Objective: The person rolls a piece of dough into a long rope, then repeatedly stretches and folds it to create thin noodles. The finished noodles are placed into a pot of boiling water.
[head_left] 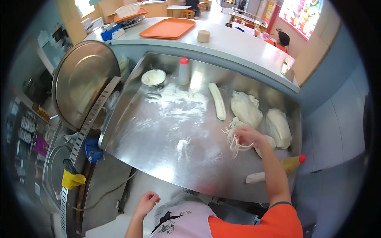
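Observation:
My right hand is closed on a few thin strands of noodle dough above the steel worktop. Just behind it lie more pulled dough strands, beside dough in a clear plastic bag. A second bagged dough lump rests to the right, and a long dough roll lies further back. Close to my right forearm are a pale cylindrical piece, partly hidden, and a yellow squeeze bottle. My left hand hangs before the worktop's front edge, loosely curled, holding nothing visible.
A bowl of white flour and a red-capped squeeze bottle stand at the back left. Left of the raised rim are a large round metal lid and a yellow cloth. Orange trays lie on the counter; a person sits beyond.

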### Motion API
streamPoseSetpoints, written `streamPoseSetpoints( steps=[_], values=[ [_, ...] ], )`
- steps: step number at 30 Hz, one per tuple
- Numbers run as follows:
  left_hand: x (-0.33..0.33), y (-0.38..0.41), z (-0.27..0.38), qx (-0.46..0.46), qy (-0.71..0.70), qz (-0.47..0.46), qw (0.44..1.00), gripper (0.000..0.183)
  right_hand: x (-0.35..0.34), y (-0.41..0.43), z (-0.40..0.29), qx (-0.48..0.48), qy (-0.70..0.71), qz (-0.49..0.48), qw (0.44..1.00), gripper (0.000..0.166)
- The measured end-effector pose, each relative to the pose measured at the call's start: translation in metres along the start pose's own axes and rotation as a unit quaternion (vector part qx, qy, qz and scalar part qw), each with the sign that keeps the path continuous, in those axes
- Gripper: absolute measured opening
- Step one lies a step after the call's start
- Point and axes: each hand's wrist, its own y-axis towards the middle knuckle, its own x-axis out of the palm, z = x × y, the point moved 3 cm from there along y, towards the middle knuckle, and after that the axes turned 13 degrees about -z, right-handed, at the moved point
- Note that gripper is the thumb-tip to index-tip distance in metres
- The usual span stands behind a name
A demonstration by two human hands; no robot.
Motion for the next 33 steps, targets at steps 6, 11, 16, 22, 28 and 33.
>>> streamPoseSetpoints(
  steps=[6, 11, 16, 22, 28, 33],
  values=[
    [-0.018, -0.057, -0.094, -0.004, -0.081, 0.119, 0.99, 0.016, -0.02, 0.093, 0.137, -0.139, 0.057, 0.376, 0.914, 0.011],
    [-0.052, -0.106, -0.118, 0.079, -0.001, 0.193, 0.978, 0.02, 0.316, 0.131, 0.075, -0.148, -0.366, 0.08, 0.915, 0.014],
    [-0.073, -0.2, -0.216, 0.109, -0.129, 0.295, 0.94, 0.022, 0.586, 0.106, -0.09, -0.343, -0.367, -0.209, 0.839, 0.033],
    [-0.056, -0.373, -0.381, 0.019, -0.281, 0.516, 0.809, 0.015, 0.723, 0.173, -0.249, -0.36, -0.557, 0.056, 0.747, 0.064],
    [-0.007, -0.488, -0.475, -0.036, -0.434, 0.647, 0.625, 0.014, 0.765, 0.268, -0.225, -0.494, -0.486, 0.137, 0.708, 0.021],
    [-0.054, -0.485, -0.511, 0.003, -0.477, 0.606, 0.636, 0.016, 0.747, 0.287, -0.215, -0.467, -0.295, -0.016, 0.834, 0.026]
  ],
)
